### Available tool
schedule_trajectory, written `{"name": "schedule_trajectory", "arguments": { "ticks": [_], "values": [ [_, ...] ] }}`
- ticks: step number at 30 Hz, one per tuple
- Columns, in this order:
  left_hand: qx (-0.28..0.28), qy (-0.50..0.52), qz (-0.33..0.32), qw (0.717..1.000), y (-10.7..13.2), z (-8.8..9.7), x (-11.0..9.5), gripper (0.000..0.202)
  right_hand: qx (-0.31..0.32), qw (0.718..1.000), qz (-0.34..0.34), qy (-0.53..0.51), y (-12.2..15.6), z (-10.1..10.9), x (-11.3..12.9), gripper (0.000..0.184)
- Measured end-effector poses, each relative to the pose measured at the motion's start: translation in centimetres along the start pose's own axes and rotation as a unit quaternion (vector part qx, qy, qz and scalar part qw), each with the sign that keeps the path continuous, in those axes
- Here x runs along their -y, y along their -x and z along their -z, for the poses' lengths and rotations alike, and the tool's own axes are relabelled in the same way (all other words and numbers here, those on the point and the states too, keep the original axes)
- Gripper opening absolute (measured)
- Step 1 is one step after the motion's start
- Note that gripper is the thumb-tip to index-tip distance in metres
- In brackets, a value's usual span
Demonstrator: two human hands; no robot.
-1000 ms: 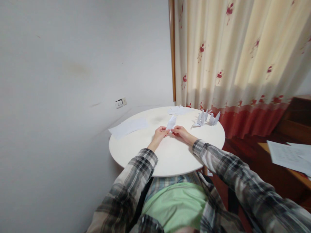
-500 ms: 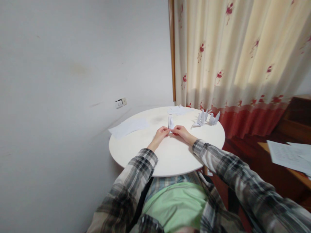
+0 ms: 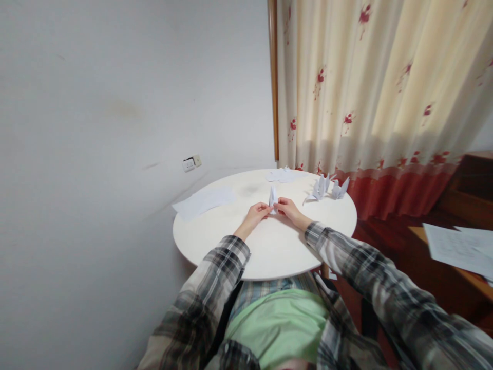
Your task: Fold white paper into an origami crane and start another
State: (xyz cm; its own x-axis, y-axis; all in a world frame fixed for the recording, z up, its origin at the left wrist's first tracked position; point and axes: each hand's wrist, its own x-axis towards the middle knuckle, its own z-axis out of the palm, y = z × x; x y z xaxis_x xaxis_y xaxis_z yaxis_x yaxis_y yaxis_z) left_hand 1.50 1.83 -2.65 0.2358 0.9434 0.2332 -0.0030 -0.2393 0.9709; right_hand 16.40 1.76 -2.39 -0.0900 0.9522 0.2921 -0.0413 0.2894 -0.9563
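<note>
A small folded piece of white paper [image 3: 272, 197] stands upright between my two hands over the middle of the round white table [image 3: 269, 246]. My left hand [image 3: 257, 213] pinches its lower left edge with closed fingers. On the other side my right hand [image 3: 287, 208] pinches the paper too. Both wrists rest low on the tabletop. The part of the paper inside my fingers is hidden.
Several folded paper cranes [image 3: 327, 188] stand at the table's far right. A flat white sheet [image 3: 204, 201] lies at the left, more paper pieces [image 3: 283, 176] at the far edge. A flowered curtain [image 3: 377, 97] hangs behind. Sheets [image 3: 458, 246] lie on a wooden desk at right.
The paper's long slanted flap has been folded down into a shorter, narrower upright shape. Both hands stayed in place, only the fingers working.
</note>
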Motion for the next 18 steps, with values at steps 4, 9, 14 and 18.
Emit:
{"name": "schedule_trajectory", "arguments": {
  "ticks": [4, 9, 14, 18],
  "values": [
    [0.009, -0.006, 0.001, 1.0, 0.1, -0.04, -0.09, 0.037, -0.01, 1.0, 0.012, 0.002, -0.26, 0.03, -0.11, 0.02],
    [-0.012, -0.019, -0.009, 1.0, 0.19, -0.08, -0.12, 0.038, -0.001, 1.0, -0.006, -0.021, -0.11, -0.05, 0.1, 0.025],
    [-0.048, -0.049, -0.049, 0.996, 0.01, 0.04, 0.27, 0.037, 0.023, 0.998, -0.006, -0.064, 0.2, -0.13, 0.51, 0.032],
    [-0.057, -0.044, -0.054, 0.996, -0.13, 0.06, 0.44, 0.035, 0.034, 0.998, 0.004, -0.046, 0.24, -0.2, 0.61, 0.032]
  ]
}}
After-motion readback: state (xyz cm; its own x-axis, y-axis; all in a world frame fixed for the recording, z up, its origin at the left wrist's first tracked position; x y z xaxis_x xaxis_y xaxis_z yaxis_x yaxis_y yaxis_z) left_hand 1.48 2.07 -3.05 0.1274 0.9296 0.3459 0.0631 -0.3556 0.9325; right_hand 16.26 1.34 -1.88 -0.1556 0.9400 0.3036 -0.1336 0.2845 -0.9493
